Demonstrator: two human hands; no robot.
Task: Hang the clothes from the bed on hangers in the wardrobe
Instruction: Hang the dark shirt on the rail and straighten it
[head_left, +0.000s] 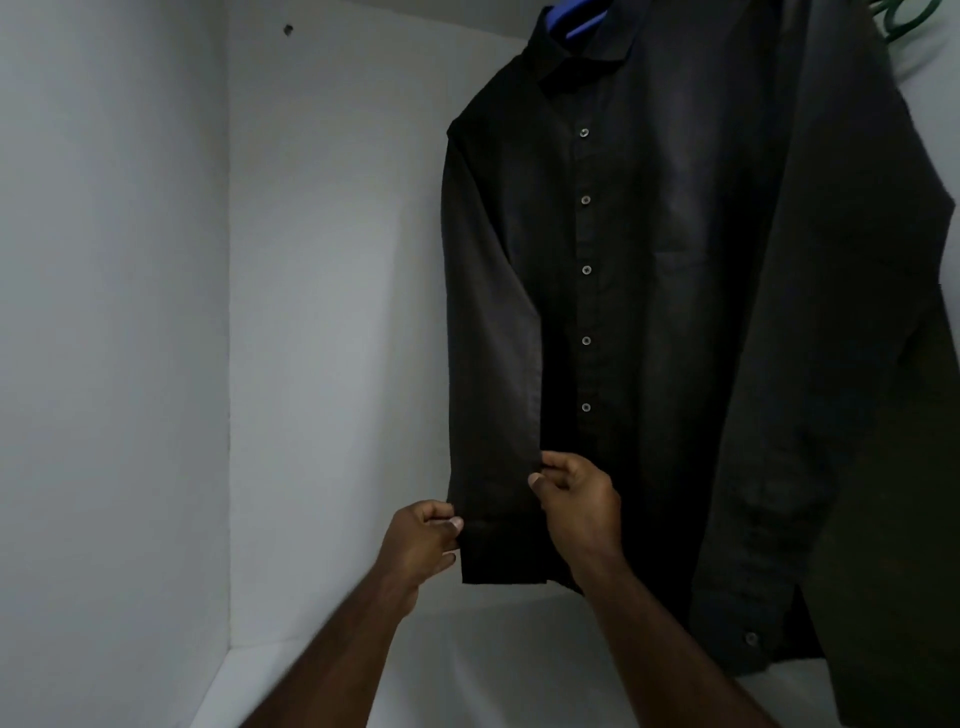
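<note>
A black buttoned shirt (649, 260) hangs lengthwise — collar up — on a blue hanger (582, 21) inside the white wardrobe (311, 312). Left hand (421, 545) and right hand (576, 499) fingers pinch its matte woven sleeve cuff (498, 540) between them.

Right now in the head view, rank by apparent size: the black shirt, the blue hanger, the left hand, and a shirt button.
1. Black shirt, by far the largest.
2. Left hand, though it is nearer the camera.
3. Blue hanger, only a small part shows above the collar, so its true rank is unsure.
4. Shirt button, smallest.
</note>
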